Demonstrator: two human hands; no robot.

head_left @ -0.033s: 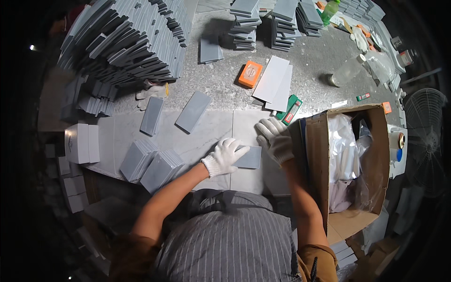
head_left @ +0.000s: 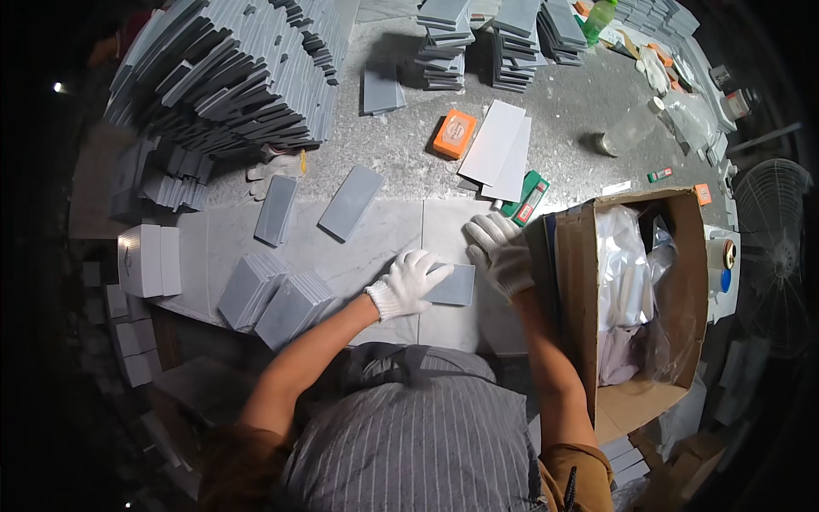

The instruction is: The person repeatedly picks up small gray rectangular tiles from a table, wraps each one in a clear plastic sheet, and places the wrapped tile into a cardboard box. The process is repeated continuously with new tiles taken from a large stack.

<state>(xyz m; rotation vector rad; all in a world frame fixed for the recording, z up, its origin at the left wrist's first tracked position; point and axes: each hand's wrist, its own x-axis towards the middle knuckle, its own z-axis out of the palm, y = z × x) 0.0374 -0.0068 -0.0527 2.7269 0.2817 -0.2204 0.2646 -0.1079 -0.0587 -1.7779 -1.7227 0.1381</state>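
Note:
My left hand [head_left: 406,284], in a white knit glove, is closed over the left end of a grey rectangular tile [head_left: 454,286]. The tile lies flat on the white marble top [head_left: 384,226], its left part hidden under my fingers and thumb. Just right of it, my right hand [head_left: 500,253] is gloved too, fingers stretched out and holding nothing, apart from the tile. Beyond that hand lies a green box [head_left: 524,198]. Two grey tiles, one long [head_left: 351,203] and one narrower [head_left: 275,210], lie farther left. Two small stacks of tiles [head_left: 294,309] stand beside my left forearm.
An open cardboard box [head_left: 577,299] with plastic-wrapped contents stands at right. A high heap of grey tiles [head_left: 247,68] fills the far left. Farther back are an orange box [head_left: 455,134], white panels [head_left: 495,145] and a clear bottle [head_left: 631,128]. White boxes [head_left: 149,260] sit at left.

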